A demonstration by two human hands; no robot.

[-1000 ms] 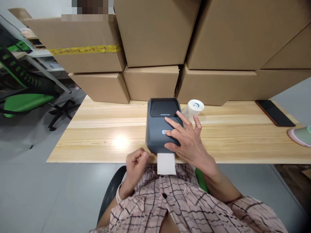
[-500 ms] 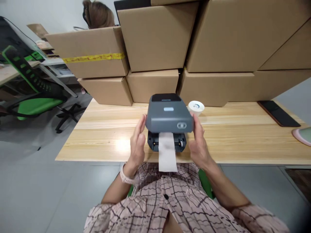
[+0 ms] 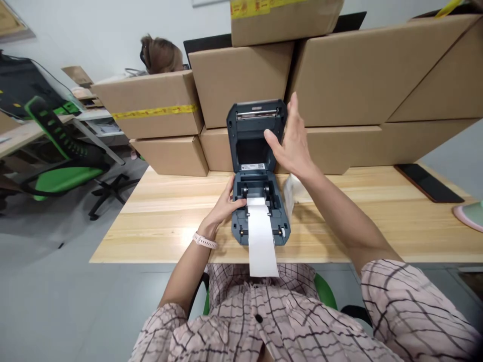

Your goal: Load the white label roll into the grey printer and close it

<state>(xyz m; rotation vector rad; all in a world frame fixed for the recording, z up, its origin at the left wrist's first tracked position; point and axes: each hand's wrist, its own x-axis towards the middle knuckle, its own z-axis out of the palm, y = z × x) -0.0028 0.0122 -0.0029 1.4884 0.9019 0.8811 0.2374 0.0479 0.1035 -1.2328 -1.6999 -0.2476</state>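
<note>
A dark grey label printer (image 3: 238,221) sits on the wooden table with its lid (image 3: 252,125) raised. A white paper strip (image 3: 261,246) runs from inside it, over its front and past the table edge. My left hand (image 3: 222,206) grips the printer's left side, the thumb over the rim near the paper. My right hand (image 3: 294,141) is at the lid's right edge, its fingers stretched upward and its thumb across the lid's inner face. A white roll (image 3: 296,190) stands right of the printer, partly hidden by my right forearm.
Stacked cardboard boxes (image 3: 339,80) form a wall behind the printer. A dark phone (image 3: 428,182) lies at the table's right end, near a pink-rimmed object (image 3: 470,218). A green chair (image 3: 66,176) stands at left. Another person's head (image 3: 161,55) shows above the boxes.
The printer lid has swung from nearly lowered to upright. My right hand has risen with it, while my left has moved onto the base's left side. The view has tilted up slightly.
</note>
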